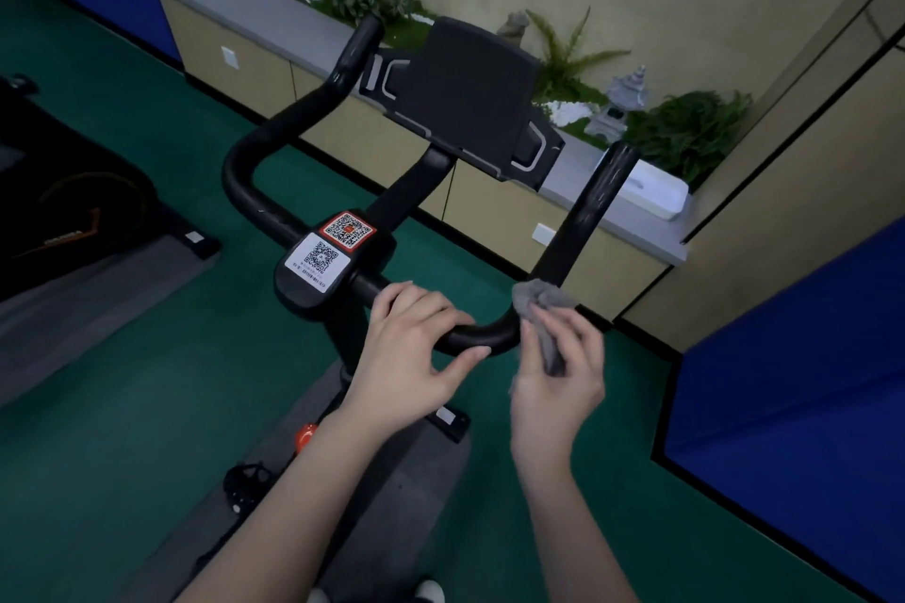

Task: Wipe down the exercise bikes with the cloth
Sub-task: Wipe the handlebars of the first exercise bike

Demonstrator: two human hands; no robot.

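Observation:
A black exercise bike stands in front of me, its curved handlebar (583, 215) rising on both sides of a dark tablet holder (470, 88). Two QR stickers sit on the centre block (321, 260). My left hand (416, 348) curls over the lower right bend of the bar, fingers on top and thumb below. My right hand (558, 387) holds a bunched grey cloth (538, 304) against the same bend, just right of the left hand, where the bar turns upward.
A second dark bike (73, 220) stands at the left on a grey mat. A low cabinet ledge (274, 20) with plants, stone ornaments and a white tray (651, 191) runs behind the bike. Blue padded panels (793, 397) stand at the right. Green carpet covers the floor.

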